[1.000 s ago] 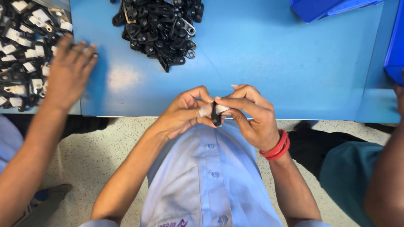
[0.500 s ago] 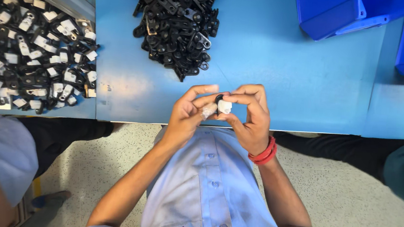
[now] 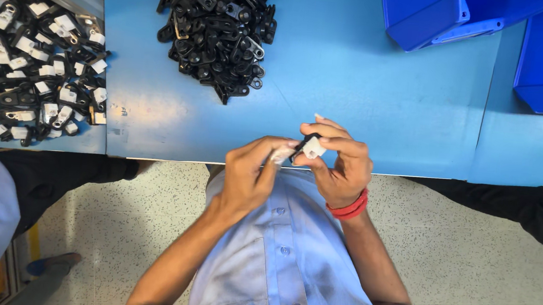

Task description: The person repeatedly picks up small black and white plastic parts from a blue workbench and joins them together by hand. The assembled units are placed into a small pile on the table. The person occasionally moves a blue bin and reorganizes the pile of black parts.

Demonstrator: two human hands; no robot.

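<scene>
Both hands meet just over the near edge of the blue worktop (image 3: 367,102). The right hand (image 3: 339,165) is closed on a small black clip with a white tab (image 3: 310,147), pinched between thumb and fingertips. The left hand (image 3: 250,177) is closed too, its fingertips touching the same piece from the left side. Beyond the hands, well apart, lies a heap of black clips (image 3: 220,27). Far to the left sits a spread of tabbed clips (image 3: 29,79). Beyond the right hand stand blue bins (image 3: 440,20).
</scene>
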